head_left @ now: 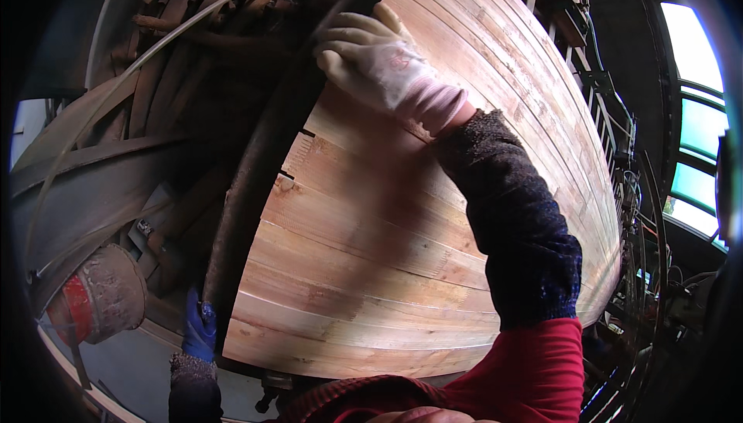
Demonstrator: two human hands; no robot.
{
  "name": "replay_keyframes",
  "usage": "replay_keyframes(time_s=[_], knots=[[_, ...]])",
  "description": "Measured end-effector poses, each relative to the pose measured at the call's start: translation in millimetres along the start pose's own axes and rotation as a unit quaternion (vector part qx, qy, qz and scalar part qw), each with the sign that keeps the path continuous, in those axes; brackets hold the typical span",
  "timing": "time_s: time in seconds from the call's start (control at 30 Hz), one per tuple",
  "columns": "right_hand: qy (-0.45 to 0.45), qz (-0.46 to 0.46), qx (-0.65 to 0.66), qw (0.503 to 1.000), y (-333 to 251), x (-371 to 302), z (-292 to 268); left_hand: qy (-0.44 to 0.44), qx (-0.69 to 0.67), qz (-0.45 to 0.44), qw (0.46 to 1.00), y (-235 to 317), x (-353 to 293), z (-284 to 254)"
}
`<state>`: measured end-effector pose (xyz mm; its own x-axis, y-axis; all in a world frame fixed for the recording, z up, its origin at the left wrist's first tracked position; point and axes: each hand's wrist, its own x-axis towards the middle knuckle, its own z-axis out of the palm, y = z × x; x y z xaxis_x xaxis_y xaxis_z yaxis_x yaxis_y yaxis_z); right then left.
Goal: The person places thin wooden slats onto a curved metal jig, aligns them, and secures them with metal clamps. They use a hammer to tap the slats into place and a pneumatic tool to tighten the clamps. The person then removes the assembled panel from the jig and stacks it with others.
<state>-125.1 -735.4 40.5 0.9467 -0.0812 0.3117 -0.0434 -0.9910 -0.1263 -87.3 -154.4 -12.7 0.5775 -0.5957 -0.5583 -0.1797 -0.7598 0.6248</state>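
Observation:
My right hand [375,55], in a white glove with a pink cuff, reaches to the far left edge of a broad panel of pale wooden strips [364,268]. Its fingers are spread and lie over a long dark bar [251,164] running along that edge. At the bar's near end is my left hand [200,328] in a blue glove, its fingers closed around the end. Much of its grip is hidden. Two small dark notches [287,176] show in the panel's left edge.
Left of the bar, a worn bucket with a red band [108,295] lies tilted. Piled wood offcuts [174,5] fill the far left, crossed by a thin pale hose [155,47]. Racks and clutter stand beyond the panel on the right, before a bright window [693,113].

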Motion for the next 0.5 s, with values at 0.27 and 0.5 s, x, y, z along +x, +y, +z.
replay_keyframes(time_s=[0.27,0.5], knots=[[-0.016,0.058,-0.259,0.964,155,78,-11,0.044,0.077,-0.012,0.996,-25,-19,-2],[-0.020,0.181,-0.109,0.977,56,-56,-40,0.051,0.057,0.028,0.997,-27,5,-1]])
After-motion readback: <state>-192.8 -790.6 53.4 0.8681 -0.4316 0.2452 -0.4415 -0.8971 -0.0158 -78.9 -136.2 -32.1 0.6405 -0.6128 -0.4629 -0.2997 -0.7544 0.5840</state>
